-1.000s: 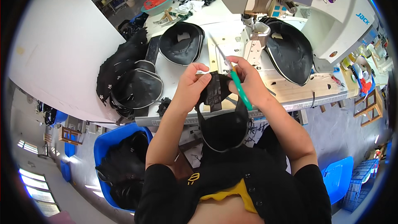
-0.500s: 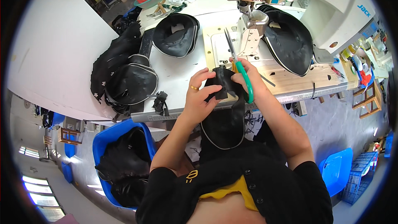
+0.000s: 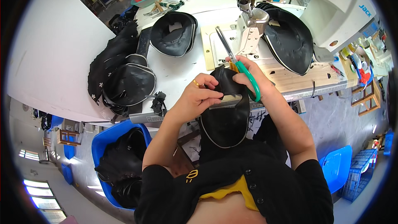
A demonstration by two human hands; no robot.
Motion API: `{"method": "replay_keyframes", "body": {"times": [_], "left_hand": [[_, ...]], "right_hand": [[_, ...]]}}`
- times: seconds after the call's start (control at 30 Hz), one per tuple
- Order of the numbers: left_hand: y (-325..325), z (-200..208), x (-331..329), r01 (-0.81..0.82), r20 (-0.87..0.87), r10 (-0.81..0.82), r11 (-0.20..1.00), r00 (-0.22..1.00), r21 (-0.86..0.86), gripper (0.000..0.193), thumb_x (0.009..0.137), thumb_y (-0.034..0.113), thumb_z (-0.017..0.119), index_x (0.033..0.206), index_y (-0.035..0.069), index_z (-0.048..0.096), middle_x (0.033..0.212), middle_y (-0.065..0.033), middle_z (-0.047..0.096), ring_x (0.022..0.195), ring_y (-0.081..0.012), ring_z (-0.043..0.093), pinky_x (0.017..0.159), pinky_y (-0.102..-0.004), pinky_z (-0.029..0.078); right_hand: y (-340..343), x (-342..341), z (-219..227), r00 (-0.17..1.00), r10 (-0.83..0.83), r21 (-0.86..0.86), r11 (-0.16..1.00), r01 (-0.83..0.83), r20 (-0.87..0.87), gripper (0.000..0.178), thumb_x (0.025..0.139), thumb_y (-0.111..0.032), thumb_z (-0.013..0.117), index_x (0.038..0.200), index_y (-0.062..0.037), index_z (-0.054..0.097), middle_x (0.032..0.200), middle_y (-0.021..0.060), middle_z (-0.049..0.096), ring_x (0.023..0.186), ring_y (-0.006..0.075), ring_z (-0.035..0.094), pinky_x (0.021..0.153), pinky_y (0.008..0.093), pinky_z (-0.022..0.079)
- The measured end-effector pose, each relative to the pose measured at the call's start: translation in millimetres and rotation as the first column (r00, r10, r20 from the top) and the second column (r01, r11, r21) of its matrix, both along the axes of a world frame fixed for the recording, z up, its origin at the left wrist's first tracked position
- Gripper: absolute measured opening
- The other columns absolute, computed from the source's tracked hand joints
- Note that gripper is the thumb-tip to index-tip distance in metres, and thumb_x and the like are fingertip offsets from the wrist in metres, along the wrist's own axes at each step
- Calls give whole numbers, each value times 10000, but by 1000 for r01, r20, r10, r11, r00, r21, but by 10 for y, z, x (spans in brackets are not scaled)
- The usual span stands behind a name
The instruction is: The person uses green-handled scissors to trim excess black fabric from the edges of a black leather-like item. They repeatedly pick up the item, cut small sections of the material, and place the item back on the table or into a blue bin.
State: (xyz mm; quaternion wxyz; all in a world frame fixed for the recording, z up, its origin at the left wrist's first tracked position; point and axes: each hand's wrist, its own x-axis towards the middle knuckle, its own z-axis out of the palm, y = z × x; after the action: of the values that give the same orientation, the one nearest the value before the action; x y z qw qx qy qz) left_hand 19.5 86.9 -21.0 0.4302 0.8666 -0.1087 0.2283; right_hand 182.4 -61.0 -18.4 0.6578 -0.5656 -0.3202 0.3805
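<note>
Over the table's front edge hangs a black leather shoe upper (image 3: pixel 225 126) with a pale rim, its rounded end toward me. My left hand (image 3: pixel 198 98) pinches the upper's left side between thumb and fingers. On the other side, my right hand (image 3: pixel 250 72) grips the upper too, while scissors (image 3: pixel 251 81) with green handles rest in the same hand. Their blades point up and away, slightly apart, toward the sewing machine (image 3: pixel 250 33). A gap shows between the upper's top part and its hanging lower part. Some right fingertips are hidden behind the leather.
More black uppers lie left (image 3: pixel 129 84), mid-left (image 3: pixel 173 35) and in a stack (image 3: pixel 288 41) right of the machine. Black scraps (image 3: pixel 158 103) sit at the table edge. A blue tub (image 3: pixel 98 145) of black leather stands below left; another blue bin (image 3: pixel 336 168) is at right.
The upper has been turned and spread, so a gap now shows across it. My left hand has moved slightly left and down; the scissors have shifted with my right hand.
</note>
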Motion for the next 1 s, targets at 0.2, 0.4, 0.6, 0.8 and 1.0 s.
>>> {"method": "replay_keyframes", "body": {"times": [0.2, 0.4, 0.6, 0.8, 1.0], "left_hand": [[-95, 57, 18, -172, -151, 147, 970, 978, -174, 112, 757, 11, 707, 865, 22, 682, 832, -43, 570, 723, -129, 535, 646, -241, 429], [-147, -223, 129, -389, -173, 350, 786, 921, -481, 53, 802, 30, 672, 820, -18, 660, 781, -31, 592, 700, -97, 535, 628, -221, 418], [-189, -157, 200, -361, -365, 69, 405, 928, -840, 31, 796, 23, 654, 776, 1, 658, 726, -15, 592, 650, -87, 524, 584, -212, 396], [-283, -198, 167, -376, -353, 129, 350, 927, -858, 39, 803, 21, 645, 771, -2, 638, 698, -18, 568, 623, -94, 506, 557, -227, 389], [-259, -168, 227, -508, 64, 533, 832, 844, -221, 57, 795, 28, 657, 800, -2, 609, 749, -68, 538, 664, -188, 521, 607, -286, 426]], "right_hand": [[26, -95, 112, 765, -292, -44, 922, 385, 574, 540, 748, -4, 693, 1241, -54, 480, 840, 81, 567, 748, 96, 536, 684, 220, 447], [-159, -621, 174, 887, -373, 114, 928, 355, 274, 578, 792, -30, 685, 1284, -36, 382, 790, 31, 505, 709, 88, 494, 645, 238, 437], [113, -744, -284, 923, -385, 149, 913, 379, 9, 605, 783, 4, 669, 1300, -51, 359, 833, 36, 497, 726, 89, 494, 625, 225, 431], [156, -794, -211, 902, -430, 158, 889, 430, -37, 587, 724, 112, 594, 1243, -51, 372, 808, 42, 495, 675, 79, 503, 554, 202, 419], [166, -678, -162, 933, -328, 75, 937, 341, -149, 538, 699, 128, 526, 1190, -56, 406, 834, 42, 492, 616, 72, 478, 479, 207, 391]]}}
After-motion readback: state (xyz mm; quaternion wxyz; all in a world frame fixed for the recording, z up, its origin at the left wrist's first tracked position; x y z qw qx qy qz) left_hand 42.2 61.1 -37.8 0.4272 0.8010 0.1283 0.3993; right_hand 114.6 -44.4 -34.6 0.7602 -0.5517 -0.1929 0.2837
